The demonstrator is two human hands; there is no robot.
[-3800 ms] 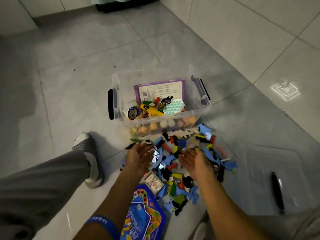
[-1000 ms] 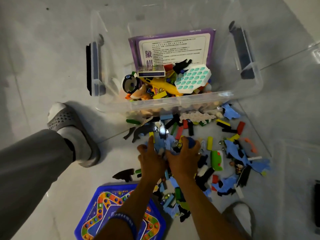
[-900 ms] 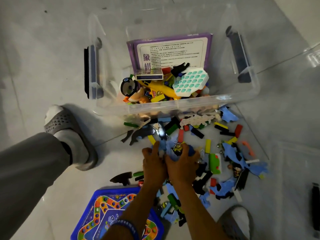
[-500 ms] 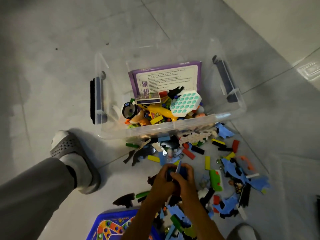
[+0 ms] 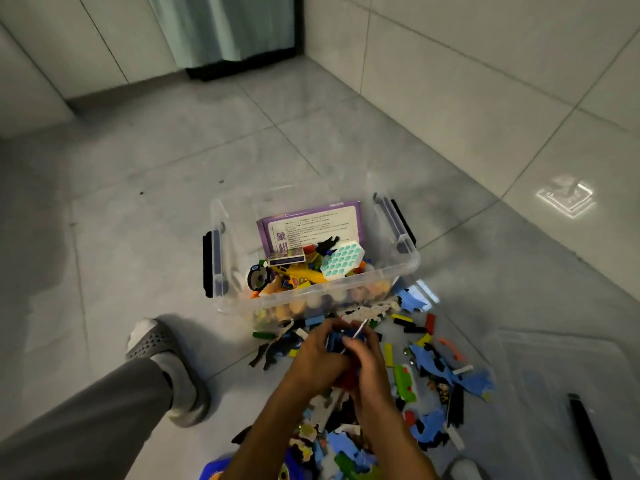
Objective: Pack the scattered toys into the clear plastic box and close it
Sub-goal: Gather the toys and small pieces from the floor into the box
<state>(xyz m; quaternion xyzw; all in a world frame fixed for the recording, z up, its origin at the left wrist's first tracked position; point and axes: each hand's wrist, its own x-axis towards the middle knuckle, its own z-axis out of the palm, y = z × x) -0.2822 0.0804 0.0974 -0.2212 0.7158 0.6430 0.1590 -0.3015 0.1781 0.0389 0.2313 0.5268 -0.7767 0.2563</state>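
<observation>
A clear plastic box (image 5: 408,268) stands open on the tiled floor, holding a purple booklet (image 5: 311,223), a teal pop toy (image 5: 343,260), a yellow toy and small pieces. In front of it lies a scatter of toy pieces (image 5: 433,365), blue, black, green, yellow and red. My left hand (image 5: 317,356) and my right hand (image 5: 367,362) are cupped together just above the pile, gripping a handful of toy pieces (image 5: 341,341), dark blue and red with a white strip sticking out. The handful sits close to the box's near wall.
The clear box lid (image 5: 561,386) with a black latch (image 5: 585,427) lies on the floor at the right. A blue game board (image 5: 216,469) pokes in at the bottom edge. My leg and a grey slipper (image 5: 156,344) are on the left. A wall rises behind the box.
My hands pressed together on the pile, closed round a bunch of pieces and lifted it off the floor toward the box. The view has tilted up and back.
</observation>
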